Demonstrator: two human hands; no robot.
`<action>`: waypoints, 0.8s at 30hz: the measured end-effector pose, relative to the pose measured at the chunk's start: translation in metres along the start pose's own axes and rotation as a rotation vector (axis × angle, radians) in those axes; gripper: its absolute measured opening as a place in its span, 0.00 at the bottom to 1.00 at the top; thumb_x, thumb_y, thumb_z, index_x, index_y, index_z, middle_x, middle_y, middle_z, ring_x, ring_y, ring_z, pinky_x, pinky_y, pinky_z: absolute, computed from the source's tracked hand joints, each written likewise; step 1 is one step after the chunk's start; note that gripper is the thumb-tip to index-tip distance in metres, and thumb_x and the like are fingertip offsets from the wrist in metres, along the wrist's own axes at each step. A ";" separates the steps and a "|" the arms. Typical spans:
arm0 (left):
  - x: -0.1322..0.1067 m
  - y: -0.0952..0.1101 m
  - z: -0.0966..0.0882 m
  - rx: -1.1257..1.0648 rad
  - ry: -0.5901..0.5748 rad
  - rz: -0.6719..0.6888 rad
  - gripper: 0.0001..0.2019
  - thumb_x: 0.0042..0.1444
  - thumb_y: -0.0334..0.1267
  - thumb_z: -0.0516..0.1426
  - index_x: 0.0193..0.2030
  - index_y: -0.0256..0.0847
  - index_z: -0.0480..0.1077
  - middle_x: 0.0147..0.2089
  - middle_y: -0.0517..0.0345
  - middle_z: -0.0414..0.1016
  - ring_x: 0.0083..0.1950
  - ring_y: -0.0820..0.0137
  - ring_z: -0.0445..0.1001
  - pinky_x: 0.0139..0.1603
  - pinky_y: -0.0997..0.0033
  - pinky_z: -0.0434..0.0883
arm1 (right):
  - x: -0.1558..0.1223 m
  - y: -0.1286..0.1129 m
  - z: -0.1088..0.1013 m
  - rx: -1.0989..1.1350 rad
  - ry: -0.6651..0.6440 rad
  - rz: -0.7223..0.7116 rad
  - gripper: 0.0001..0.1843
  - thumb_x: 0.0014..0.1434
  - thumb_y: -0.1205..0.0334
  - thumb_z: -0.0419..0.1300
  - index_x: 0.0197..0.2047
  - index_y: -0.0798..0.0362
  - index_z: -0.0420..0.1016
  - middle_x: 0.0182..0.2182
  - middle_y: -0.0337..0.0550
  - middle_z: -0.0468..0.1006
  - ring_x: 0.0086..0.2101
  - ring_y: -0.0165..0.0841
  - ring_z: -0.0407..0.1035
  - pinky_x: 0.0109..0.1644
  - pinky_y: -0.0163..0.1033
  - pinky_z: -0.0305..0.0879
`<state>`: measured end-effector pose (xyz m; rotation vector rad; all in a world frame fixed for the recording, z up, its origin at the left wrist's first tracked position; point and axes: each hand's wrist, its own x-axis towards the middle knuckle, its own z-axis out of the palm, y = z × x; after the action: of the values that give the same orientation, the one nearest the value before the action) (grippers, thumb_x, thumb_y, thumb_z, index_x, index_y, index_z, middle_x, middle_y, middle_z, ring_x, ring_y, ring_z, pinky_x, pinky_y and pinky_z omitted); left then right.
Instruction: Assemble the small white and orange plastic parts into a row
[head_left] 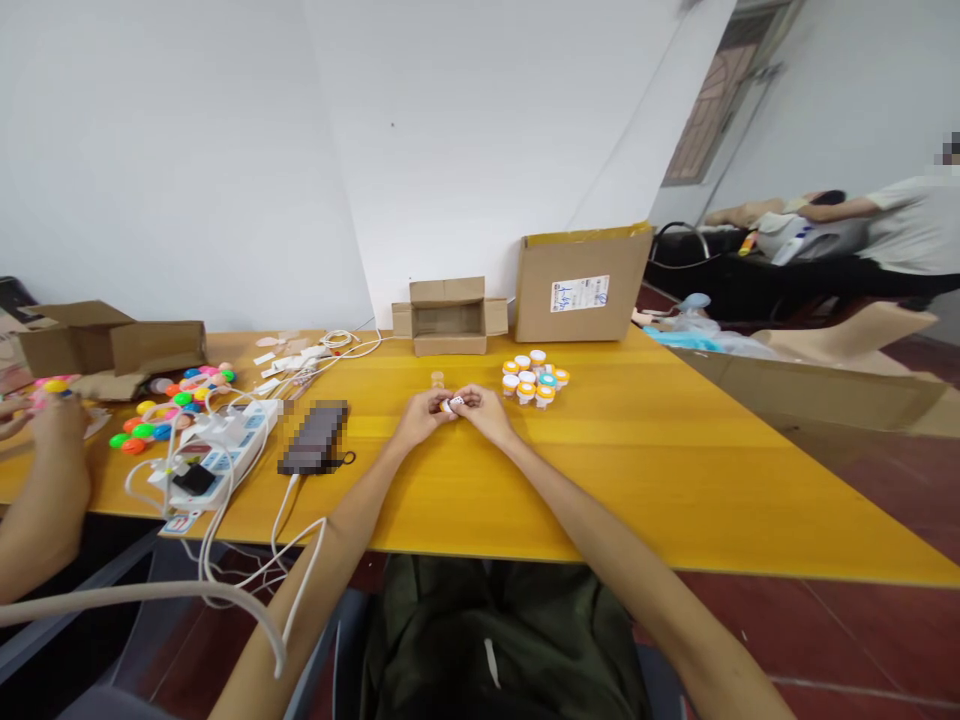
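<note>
Over the middle of the yellow table (pixel 480 500), my left hand (pixel 421 418) and my right hand (pixel 484 412) meet with their fingers closed on one small white-and-orange piece (pixel 452 405). It has dark marks on it and looks like one of the capped containers nearby, but the fingers cover much of it. Just behind my left hand stands a small amber-coloured container (pixel 437 380). To the right of my right hand is a cluster of several small containers (pixel 527 382) with white and orange caps, one cap being teal.
An open small carton (pixel 450 320) and a large cardboard box (pixel 581 285) stand at the back. On the left lie a phone (pixel 315 437), a power strip (pixel 232 450) with trailing white cables, and colourful balls (pixel 180 400). Another person's arm (pixel 56 470) works at far left.
</note>
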<state>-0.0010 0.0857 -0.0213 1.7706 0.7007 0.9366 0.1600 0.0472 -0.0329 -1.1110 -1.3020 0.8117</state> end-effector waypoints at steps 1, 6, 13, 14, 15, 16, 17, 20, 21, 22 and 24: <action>0.000 0.000 0.000 -0.015 -0.007 -0.012 0.15 0.42 0.32 0.69 0.40 0.39 0.78 0.41 0.54 0.84 0.46 0.62 0.82 0.52 0.61 0.78 | -0.001 0.000 0.000 -0.002 0.000 0.001 0.08 0.44 0.61 0.69 0.27 0.49 0.74 0.28 0.39 0.83 0.32 0.37 0.79 0.38 0.40 0.75; 0.000 -0.001 -0.002 -0.053 -0.015 -0.048 0.16 0.41 0.35 0.70 0.39 0.38 0.79 0.40 0.53 0.84 0.46 0.61 0.82 0.54 0.59 0.77 | -0.002 -0.003 -0.002 0.015 -0.002 0.032 0.08 0.43 0.60 0.69 0.28 0.49 0.75 0.28 0.39 0.83 0.33 0.37 0.79 0.40 0.40 0.75; 0.000 0.001 -0.001 0.046 0.034 -0.062 0.14 0.43 0.30 0.67 0.40 0.39 0.78 0.38 0.56 0.82 0.41 0.65 0.81 0.50 0.63 0.77 | -0.002 -0.005 -0.006 0.059 0.058 0.040 0.09 0.45 0.57 0.67 0.32 0.49 0.77 0.30 0.39 0.83 0.35 0.37 0.78 0.40 0.41 0.76; 0.000 0.001 -0.001 0.069 0.043 -0.048 0.14 0.43 0.30 0.67 0.39 0.40 0.78 0.37 0.57 0.82 0.41 0.66 0.80 0.49 0.64 0.77 | -0.002 -0.005 -0.007 0.061 0.068 0.036 0.10 0.46 0.56 0.67 0.33 0.49 0.78 0.30 0.39 0.83 0.35 0.37 0.78 0.39 0.41 0.77; 0.000 0.001 -0.002 0.094 0.051 -0.033 0.13 0.42 0.30 0.66 0.39 0.40 0.78 0.37 0.58 0.81 0.40 0.67 0.80 0.48 0.65 0.77 | -0.002 -0.005 -0.008 0.060 0.079 0.034 0.11 0.47 0.54 0.67 0.35 0.48 0.78 0.30 0.39 0.82 0.34 0.38 0.78 0.38 0.41 0.77; 0.000 0.001 -0.002 0.119 0.058 -0.018 0.13 0.42 0.30 0.66 0.38 0.39 0.78 0.36 0.59 0.80 0.39 0.67 0.79 0.47 0.65 0.77 | -0.003 -0.005 -0.008 0.060 0.088 0.033 0.12 0.48 0.53 0.67 0.36 0.48 0.79 0.29 0.40 0.82 0.34 0.38 0.78 0.37 0.41 0.77; 0.000 0.002 -0.003 0.142 0.064 -0.003 0.12 0.42 0.30 0.66 0.37 0.39 0.77 0.36 0.59 0.80 0.39 0.68 0.79 0.46 0.66 0.77 | -0.003 -0.005 -0.009 0.062 0.096 0.034 0.13 0.49 0.52 0.67 0.37 0.48 0.79 0.29 0.40 0.82 0.33 0.38 0.78 0.37 0.41 0.77; -0.001 0.003 -0.007 0.172 0.062 0.022 0.13 0.41 0.30 0.68 0.36 0.40 0.77 0.36 0.60 0.79 0.37 0.68 0.78 0.45 0.66 0.77 | -0.005 -0.005 -0.010 0.080 0.117 0.050 0.16 0.49 0.50 0.67 0.40 0.48 0.79 0.30 0.40 0.82 0.32 0.38 0.78 0.37 0.43 0.78; -0.001 0.004 -0.008 0.171 0.054 0.019 0.13 0.41 0.31 0.68 0.36 0.40 0.77 0.36 0.61 0.79 0.37 0.68 0.78 0.44 0.66 0.77 | -0.005 -0.005 -0.010 0.088 0.119 0.058 0.17 0.49 0.50 0.67 0.41 0.48 0.79 0.30 0.40 0.81 0.32 0.39 0.79 0.38 0.43 0.78; -0.002 0.005 -0.009 0.166 0.042 0.011 0.14 0.40 0.31 0.68 0.37 0.40 0.77 0.35 0.61 0.79 0.36 0.68 0.78 0.44 0.66 0.77 | -0.005 -0.005 -0.010 0.095 0.118 0.064 0.17 0.49 0.50 0.68 0.41 0.48 0.79 0.30 0.40 0.81 0.32 0.39 0.79 0.38 0.44 0.78; -0.002 0.007 -0.011 0.156 0.010 -0.016 0.15 0.41 0.32 0.69 0.38 0.39 0.76 0.34 0.62 0.79 0.35 0.69 0.77 0.43 0.66 0.77 | -0.004 -0.003 -0.009 0.100 0.110 0.075 0.17 0.48 0.52 0.68 0.41 0.48 0.78 0.30 0.39 0.81 0.31 0.38 0.79 0.38 0.44 0.79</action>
<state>-0.0115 0.0868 -0.0131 1.8948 0.8120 0.9006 0.1681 0.0410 -0.0304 -1.1144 -1.1222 0.8497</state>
